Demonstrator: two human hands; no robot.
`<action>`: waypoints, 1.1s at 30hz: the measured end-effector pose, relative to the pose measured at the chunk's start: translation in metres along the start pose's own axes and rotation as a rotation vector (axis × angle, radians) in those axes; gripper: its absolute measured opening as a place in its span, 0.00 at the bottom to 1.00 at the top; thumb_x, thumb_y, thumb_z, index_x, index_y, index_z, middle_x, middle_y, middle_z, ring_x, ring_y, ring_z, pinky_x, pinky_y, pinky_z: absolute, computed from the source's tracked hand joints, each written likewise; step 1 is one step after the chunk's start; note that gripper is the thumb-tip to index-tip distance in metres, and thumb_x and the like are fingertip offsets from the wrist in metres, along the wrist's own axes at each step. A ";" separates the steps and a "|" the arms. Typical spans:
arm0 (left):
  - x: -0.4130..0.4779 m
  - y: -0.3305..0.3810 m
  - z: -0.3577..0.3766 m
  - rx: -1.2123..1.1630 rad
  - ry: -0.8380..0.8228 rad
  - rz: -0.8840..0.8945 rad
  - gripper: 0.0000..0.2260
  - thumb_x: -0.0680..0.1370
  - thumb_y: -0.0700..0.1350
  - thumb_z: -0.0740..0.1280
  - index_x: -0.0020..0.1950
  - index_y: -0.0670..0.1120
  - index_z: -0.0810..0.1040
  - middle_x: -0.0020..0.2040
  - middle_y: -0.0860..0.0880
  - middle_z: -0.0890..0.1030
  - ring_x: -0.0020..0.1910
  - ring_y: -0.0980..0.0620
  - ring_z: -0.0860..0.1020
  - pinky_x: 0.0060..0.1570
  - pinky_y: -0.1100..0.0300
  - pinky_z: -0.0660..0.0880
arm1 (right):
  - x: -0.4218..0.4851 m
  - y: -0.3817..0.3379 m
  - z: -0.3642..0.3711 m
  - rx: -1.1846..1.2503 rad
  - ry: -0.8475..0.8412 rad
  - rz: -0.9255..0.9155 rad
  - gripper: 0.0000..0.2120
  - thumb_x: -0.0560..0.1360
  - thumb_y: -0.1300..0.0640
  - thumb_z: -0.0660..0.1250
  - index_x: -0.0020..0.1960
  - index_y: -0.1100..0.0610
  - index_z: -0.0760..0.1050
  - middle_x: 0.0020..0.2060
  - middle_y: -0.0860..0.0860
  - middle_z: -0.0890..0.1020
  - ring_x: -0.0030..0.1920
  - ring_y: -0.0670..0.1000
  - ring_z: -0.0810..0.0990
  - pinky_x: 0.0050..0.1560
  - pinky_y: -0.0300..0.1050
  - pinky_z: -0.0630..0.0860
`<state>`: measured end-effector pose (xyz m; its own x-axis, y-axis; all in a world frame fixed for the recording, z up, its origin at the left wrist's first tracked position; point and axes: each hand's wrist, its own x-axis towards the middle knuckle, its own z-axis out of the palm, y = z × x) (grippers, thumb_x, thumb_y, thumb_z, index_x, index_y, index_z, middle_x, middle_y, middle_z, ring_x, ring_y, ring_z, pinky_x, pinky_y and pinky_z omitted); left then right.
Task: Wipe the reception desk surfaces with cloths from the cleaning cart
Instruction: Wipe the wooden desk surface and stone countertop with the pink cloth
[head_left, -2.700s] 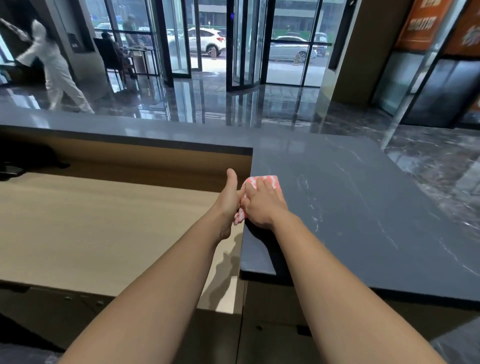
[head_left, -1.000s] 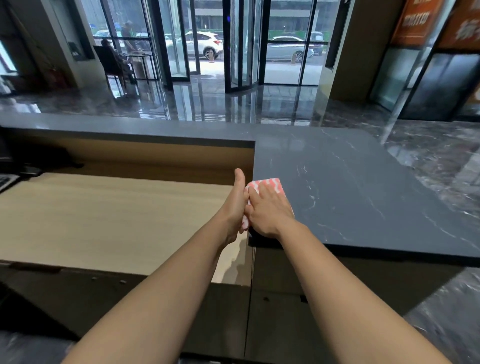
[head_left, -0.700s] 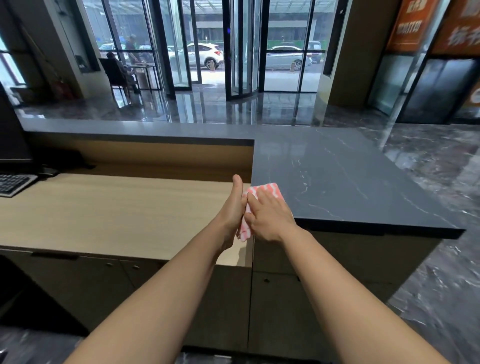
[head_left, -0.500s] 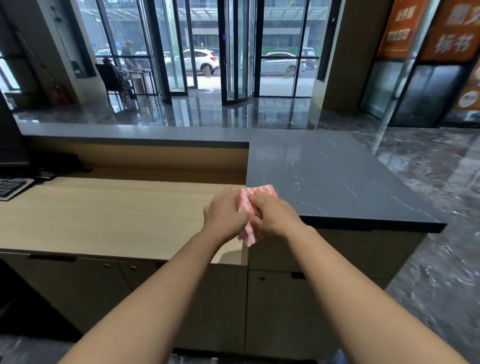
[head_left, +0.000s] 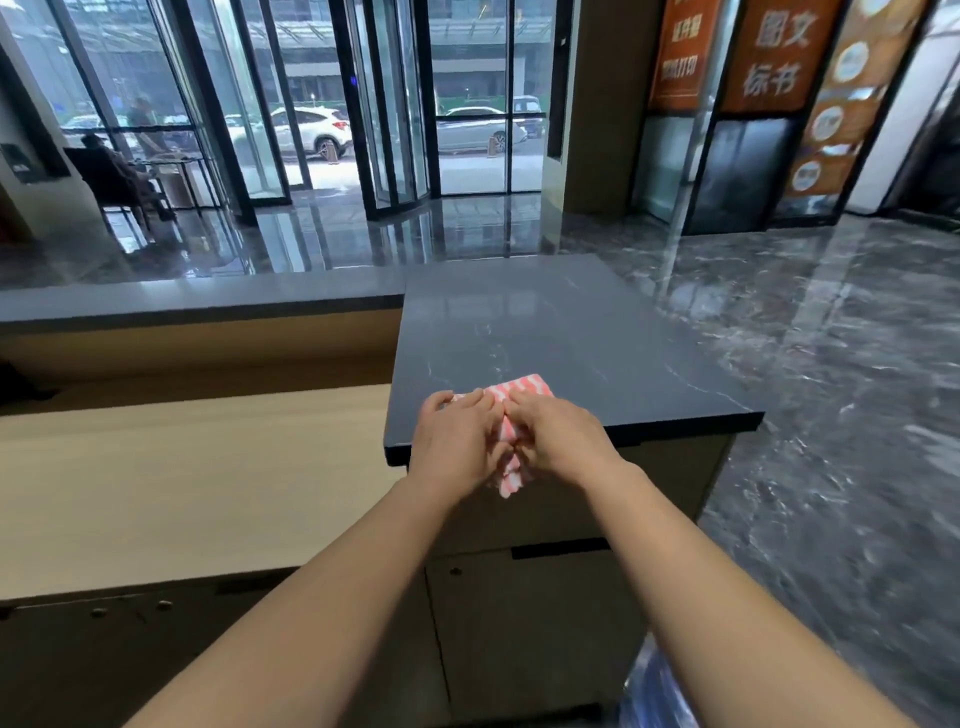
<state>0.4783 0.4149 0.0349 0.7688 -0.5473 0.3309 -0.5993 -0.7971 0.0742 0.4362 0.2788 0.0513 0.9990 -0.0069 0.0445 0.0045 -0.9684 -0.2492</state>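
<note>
Cloth (head_left: 519, 391), pink-and-white striped, sits half on the near edge of the dark stone counter (head_left: 571, 332), with 1 corner dangling over the front lip. Both hands are bunched on it side by side, nearly touching. The left hand (head_left: 457, 447) curls over its left part and the right hand (head_left: 558, 441) pinches the right part. Looks like a refold mid-wipe to me. I'd flatten it to a fresh face, then press down and run straight overlapping passes out to the far corner. The lower wooden counter (head_left: 208, 467) on the left sits a step down, so that inner wall is the awkward bit. Cabinet doors (head_left: 519, 623) are below, with glossy floor (head_left: 831, 364) to the right.
</note>
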 end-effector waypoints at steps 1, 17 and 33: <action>0.008 0.013 0.003 -0.006 -0.002 0.036 0.16 0.79 0.53 0.61 0.65 0.53 0.75 0.69 0.53 0.73 0.71 0.54 0.67 0.71 0.57 0.53 | -0.006 0.014 -0.005 0.001 0.005 0.025 0.22 0.73 0.57 0.68 0.66 0.50 0.72 0.66 0.46 0.74 0.61 0.55 0.75 0.52 0.50 0.76; 0.100 0.174 0.044 -0.042 -0.064 0.259 0.14 0.79 0.50 0.59 0.59 0.47 0.77 0.60 0.49 0.78 0.64 0.51 0.72 0.70 0.57 0.54 | -0.046 0.176 -0.041 0.084 0.148 0.342 0.29 0.74 0.63 0.65 0.72 0.44 0.70 0.72 0.42 0.69 0.72 0.53 0.68 0.67 0.51 0.69; 0.067 0.100 0.027 -0.097 -0.058 0.311 0.16 0.80 0.52 0.58 0.66 0.50 0.73 0.65 0.53 0.75 0.69 0.54 0.68 0.73 0.56 0.45 | -0.022 0.120 -0.012 -0.089 0.102 0.323 0.29 0.76 0.57 0.64 0.76 0.45 0.63 0.76 0.42 0.62 0.74 0.50 0.63 0.65 0.41 0.66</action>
<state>0.4762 0.2914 0.0388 0.5554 -0.7766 0.2975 -0.8237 -0.5629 0.0685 0.4140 0.1598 0.0317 0.9385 -0.3372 0.0742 -0.3198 -0.9300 -0.1813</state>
